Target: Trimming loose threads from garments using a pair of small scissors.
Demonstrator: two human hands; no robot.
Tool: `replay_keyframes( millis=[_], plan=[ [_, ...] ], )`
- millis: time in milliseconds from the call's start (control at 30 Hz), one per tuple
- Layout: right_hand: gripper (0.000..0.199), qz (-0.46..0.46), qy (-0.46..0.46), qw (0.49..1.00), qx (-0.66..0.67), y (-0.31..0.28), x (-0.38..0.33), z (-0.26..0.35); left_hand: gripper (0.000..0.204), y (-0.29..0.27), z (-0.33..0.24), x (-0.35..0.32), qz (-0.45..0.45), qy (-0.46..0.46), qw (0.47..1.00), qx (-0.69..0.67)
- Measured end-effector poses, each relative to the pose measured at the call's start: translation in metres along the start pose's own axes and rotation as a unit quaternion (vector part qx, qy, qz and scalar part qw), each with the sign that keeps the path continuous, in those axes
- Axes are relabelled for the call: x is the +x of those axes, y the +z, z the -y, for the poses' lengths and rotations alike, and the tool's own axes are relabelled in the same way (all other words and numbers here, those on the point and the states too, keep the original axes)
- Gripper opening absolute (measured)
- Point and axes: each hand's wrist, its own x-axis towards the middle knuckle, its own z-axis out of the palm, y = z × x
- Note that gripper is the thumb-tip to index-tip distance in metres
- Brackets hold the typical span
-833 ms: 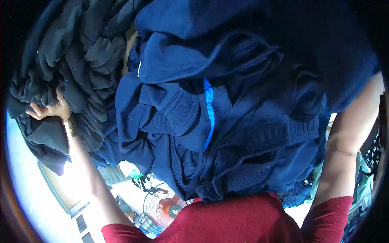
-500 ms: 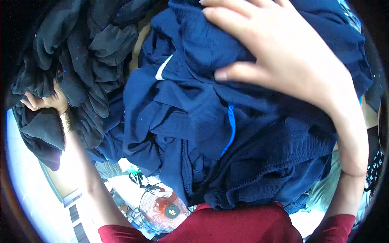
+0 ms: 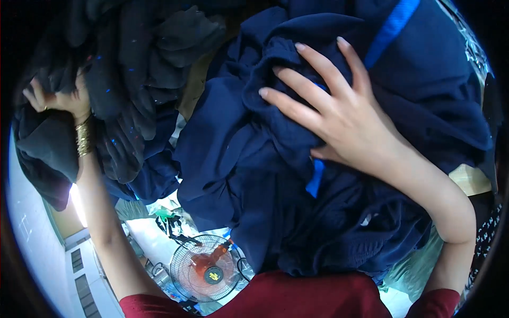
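A big heap of navy clothing (image 3: 222,143) with gathered, elastic-looking edges fills the middle and right. My right hand (image 3: 339,111) lies on top of it, fingers spread and pressed flat to the cloth, its thumb bent low beside a bright blue strip (image 3: 315,179). Another, wider blue stripe (image 3: 392,32) crosses the cloth farther up. At the far left, my left hand (image 3: 61,100) is in the folds of a bundle of black garments (image 3: 122,79), with fabric between its thumb and fingers. Part of that hand is covered by cloth.
Below the heap, a standing fan (image 3: 205,267) with a wire guard shows near my body. Pale green plastic (image 3: 416,270) bulges at lower right. A tan piece, perhaps cardboard (image 3: 469,179), shows beside my right forearm. A white wall (image 3: 32,196) runs along the left.
My right hand has come down and nearer, settling on the navy cloth. The cloth has shifted: a white mark is out of sight, and a wide blue stripe shows at upper right.
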Motion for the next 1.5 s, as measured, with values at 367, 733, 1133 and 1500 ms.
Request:
replay_keyframes(
  millis=[367, 733, 1133, 1500],
  plan=[
    [0.089, -0.088, 0.026, 0.991, -0.098, 0.037, 0.097, -0.017, 0.05, -0.04, -0.041, 0.025, 0.043, -0.099, 0.994, 0.011],
    [0.042, -0.201, 0.417, 0.838, 0.29, -0.124, -0.212, 0.024, 0.045, -0.216, -0.25, 0.042, 0.353, -0.331, 0.759, -0.436],
    [0.07, -0.197, 0.533, 0.795, 0.214, 0.075, -0.299, 0.123, 0.061, -0.147, -0.368, 0.071, 0.311, -0.121, 0.713, -0.617],
    [0.05, -0.446, 0.385, 0.691, 0.419, -0.093, -0.072, 0.063, 0.038, -0.11, -0.224, 0.149, -0.087, -0.428, 0.656, -0.616]
  ],
)
